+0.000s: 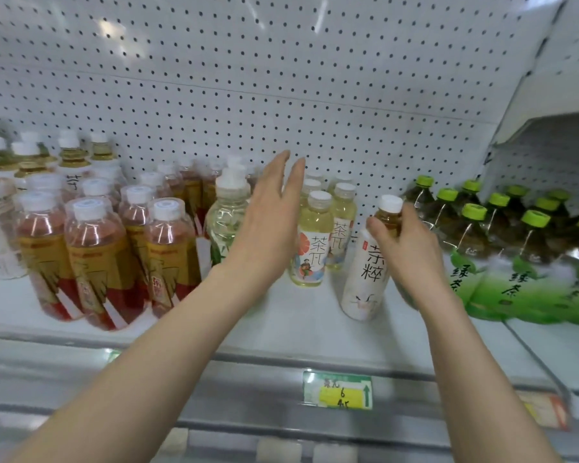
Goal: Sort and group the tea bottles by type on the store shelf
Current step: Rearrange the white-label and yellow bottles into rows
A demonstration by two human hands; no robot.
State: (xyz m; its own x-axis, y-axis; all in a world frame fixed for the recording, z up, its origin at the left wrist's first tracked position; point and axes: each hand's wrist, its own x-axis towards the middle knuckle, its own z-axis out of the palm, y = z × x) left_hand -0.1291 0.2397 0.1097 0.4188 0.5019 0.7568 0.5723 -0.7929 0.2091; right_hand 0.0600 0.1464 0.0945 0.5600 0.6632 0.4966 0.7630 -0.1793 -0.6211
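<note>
Grouping step in hand: your right hand (406, 248) curls round the neck of the white-label bottle (365, 279), thumb on the near side, just under the white cap. The bottle stands on the shelf (315, 325), leaning a bit, alone between two groups.

Your left hand (268, 225) is flat, fingers straight and nearly together, holding nothing. Can't tell if it touches anything.

- Just right of the left hand: pale yellow bottles (310, 248), a short row running back.
- Partly behind the left hand, on its left: a clear greenish bottle (226, 215).
- Further left: red tea bottles (94, 262), tightly packed.
- Far left and back: brown tea bottles (72, 162) with white labels, which look like the match for the one you hold.
- Right of your right hand, very close: green-cap bottles (502, 255), big, dark tea.

Next move, my guess: lift the bottle clear and carry it left to the matching bunch. That needs a firm neck grip and some height, since the yellow and red caps stand in the path. Your left hand is in the way too, so shift it or use it to steady the yellow row.

Price tag (337, 390) is on the rail below both hands, pegboard (281, 78) behind.
</note>
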